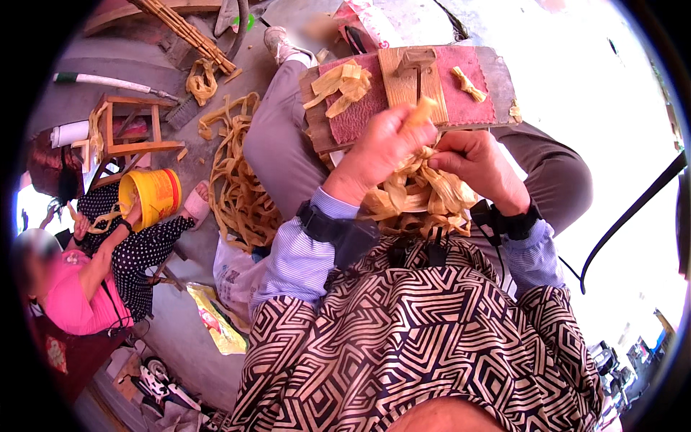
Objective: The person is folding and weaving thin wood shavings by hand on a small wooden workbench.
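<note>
My left hand (381,151) is closed, with the folded end of a yellow-brown flat strip (423,110) poking out past its fingers. Just to its right, my right hand (481,167) pinches a strip between thumb and fingers. Both hands are over a loose heap of similar strips (425,194) in my lap. Beyond them a wooden board (311,119) with reddish cloth pads (461,65) lies across my knees. It carries a wooden block (392,72) with an upright piece on top. A few loose strips (349,86) rest on its left pad, a small tied bundle (469,85) on its right.
A long pile of strips (241,173) covers the floor left of my leg, near a yellow packet (216,320). Further left, a seated co-worker in pink (86,295) handles strips beside a yellow bucket (158,194). A wooden stool (133,147) and a brush (180,114) are behind.
</note>
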Motion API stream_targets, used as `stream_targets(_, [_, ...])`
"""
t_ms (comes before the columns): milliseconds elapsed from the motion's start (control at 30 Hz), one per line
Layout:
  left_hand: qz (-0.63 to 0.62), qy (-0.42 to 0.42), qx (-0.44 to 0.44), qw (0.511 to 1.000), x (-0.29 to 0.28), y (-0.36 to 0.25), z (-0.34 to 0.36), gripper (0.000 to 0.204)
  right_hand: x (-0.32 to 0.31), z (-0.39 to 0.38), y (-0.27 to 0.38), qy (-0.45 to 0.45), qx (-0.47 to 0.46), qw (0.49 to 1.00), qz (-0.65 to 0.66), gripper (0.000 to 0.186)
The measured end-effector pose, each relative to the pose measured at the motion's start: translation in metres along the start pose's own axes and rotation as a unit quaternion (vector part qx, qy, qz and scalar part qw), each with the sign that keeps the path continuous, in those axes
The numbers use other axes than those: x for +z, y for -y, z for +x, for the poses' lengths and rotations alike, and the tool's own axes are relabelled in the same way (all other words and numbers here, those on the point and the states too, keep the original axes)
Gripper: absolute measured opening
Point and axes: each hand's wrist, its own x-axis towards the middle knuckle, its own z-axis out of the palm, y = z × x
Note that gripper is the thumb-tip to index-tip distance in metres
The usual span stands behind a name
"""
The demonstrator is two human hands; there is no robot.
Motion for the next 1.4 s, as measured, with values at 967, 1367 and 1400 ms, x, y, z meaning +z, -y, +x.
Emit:
stream_targets(967, [0.145,0.037,0.017,0.989,-0.006,0.007,-0.025,0.021,0.034,-0.04,0.012,0.102,-0.013,0.986,0.133,0.015])
stream_targets(1367, [-0.208,0.029,-0.091,0.973,0.045,0.004,-0.039,0.028,0.034,-0.012,-0.008,-0.258,-0.134,0.928,-0.234,0.028])
stream_targets(1400, [-0.224,0.034,-0.098,0.969,0.043,0.009,-0.039,0.026,0.034,-0.012,-0.006,-0.263,-0.133,0.926,-0.237,0.029])
